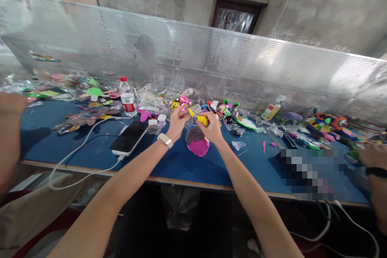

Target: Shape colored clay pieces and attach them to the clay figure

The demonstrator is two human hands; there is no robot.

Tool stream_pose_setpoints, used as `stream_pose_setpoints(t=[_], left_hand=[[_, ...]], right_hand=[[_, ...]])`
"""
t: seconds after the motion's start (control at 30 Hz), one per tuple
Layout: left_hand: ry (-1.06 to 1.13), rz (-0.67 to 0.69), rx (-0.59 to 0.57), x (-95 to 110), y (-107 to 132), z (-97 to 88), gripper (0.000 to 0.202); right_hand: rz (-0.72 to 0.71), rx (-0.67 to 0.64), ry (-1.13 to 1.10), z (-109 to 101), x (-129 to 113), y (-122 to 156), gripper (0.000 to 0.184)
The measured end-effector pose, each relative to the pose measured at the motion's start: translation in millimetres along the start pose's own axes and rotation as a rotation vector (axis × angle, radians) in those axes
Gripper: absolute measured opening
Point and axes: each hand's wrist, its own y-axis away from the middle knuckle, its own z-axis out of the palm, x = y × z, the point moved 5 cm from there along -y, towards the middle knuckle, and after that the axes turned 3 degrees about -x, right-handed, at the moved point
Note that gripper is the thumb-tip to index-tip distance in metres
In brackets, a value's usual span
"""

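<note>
My left hand, with a pale band on its wrist, pinches a small yellow piece that looks like soft clay. Close to it on the right, my right hand holds a larger yellow lump of similar look between thumb and fingers. Just below both hands, a rounded magenta piece with a dark grey top lies on the blue table. Behind my left hand is a pink and yellow figure with a face. Beyond my right hand sits a green and purple figure.
A phone with a white cable and a red-capped bottle stand left. Clear wrappers and colourful pieces line the perforated metal screen. A glue-like bottle and a pixelated object are right. Other people's arms show at both edges.
</note>
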Motion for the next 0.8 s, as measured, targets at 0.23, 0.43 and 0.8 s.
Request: stream_pose_setpoints(t=[0.23,0.43,0.8], left_hand=[[0.278,-0.146,-0.119,5,10,14.0,0.060],[0.273,-0.134,-0.132,10,8,14.0,0.056],[0.523,-0.229,-0.015,17,8,12.3,0.051]], right_hand=[[-0.023,0.052,0.019,1,-4,2,0.022],[-0.014,0.091,-0.014,-2,0,1,0.024],[-0.055,0.052,0.005,-2,-4,1,0.025]])
